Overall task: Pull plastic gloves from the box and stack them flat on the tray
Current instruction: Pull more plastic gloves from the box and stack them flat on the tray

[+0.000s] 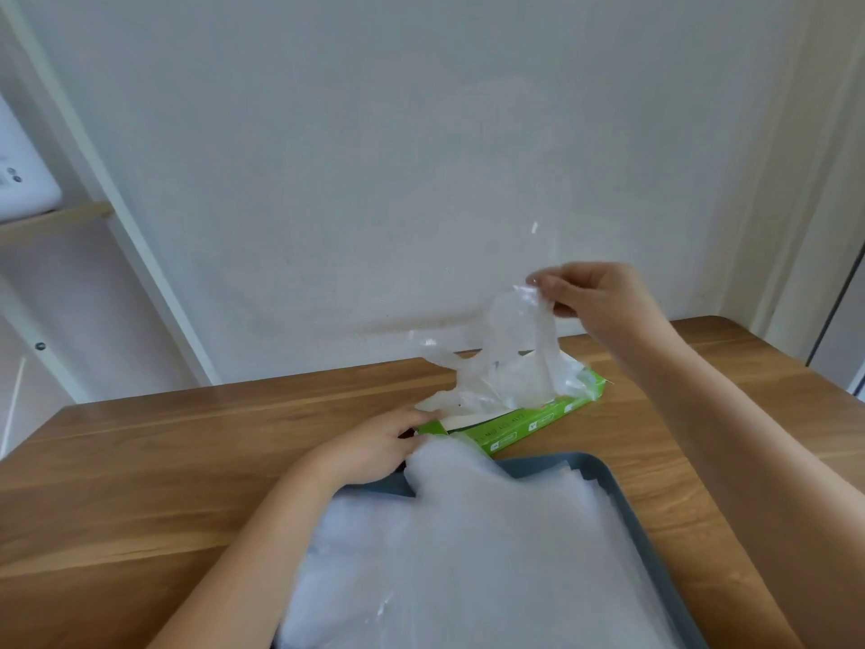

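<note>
Right hand [604, 306] pinches glove [519, 339], hanging lengthwise toward box [538, 421].

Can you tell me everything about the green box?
The green box is a flat, low carton, bright green with white labels along its side. It lies on the wooden table, just behind the tray. Clear plastic gloves billow from its open top. The left hand rests against its near end.
</note>
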The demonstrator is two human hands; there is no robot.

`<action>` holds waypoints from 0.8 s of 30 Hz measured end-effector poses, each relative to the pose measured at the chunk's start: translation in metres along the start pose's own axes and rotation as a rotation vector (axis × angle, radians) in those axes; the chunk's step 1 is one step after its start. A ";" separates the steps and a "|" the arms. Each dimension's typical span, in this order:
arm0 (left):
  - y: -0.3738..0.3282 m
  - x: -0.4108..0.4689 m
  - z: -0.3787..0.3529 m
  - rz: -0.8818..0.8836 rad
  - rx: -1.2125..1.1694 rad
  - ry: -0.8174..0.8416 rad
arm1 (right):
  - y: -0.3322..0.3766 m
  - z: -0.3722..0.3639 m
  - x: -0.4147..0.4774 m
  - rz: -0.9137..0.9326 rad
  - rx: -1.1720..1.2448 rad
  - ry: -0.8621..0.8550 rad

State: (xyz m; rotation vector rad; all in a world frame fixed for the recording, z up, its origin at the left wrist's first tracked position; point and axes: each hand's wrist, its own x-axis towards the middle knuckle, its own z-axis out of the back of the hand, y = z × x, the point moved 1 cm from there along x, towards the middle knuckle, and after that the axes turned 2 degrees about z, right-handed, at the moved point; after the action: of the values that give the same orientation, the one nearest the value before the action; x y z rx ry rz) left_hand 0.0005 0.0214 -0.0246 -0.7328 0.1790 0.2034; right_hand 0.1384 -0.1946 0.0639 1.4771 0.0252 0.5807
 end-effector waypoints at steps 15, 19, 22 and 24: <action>-0.098 -0.013 0.019 -0.271 -0.341 -0.578 | 0.004 -0.020 -0.012 -0.094 0.121 0.313; -0.098 0.001 0.010 -0.230 -0.321 -0.610 | 0.002 -0.016 -0.013 -0.116 0.110 0.305; -0.090 0.005 0.008 -0.207 -0.349 -0.648 | 0.000 -0.010 -0.008 -0.131 0.121 0.177; -0.084 0.007 0.007 -0.199 -0.329 -0.669 | 0.001 -0.005 -0.004 -0.140 0.161 0.075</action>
State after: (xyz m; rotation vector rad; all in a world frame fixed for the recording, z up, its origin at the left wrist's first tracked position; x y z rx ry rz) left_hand 0.0290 -0.0340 0.0335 -0.9639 -0.5745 0.2805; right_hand 0.1326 -0.1915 0.0624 1.5944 0.2366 0.5292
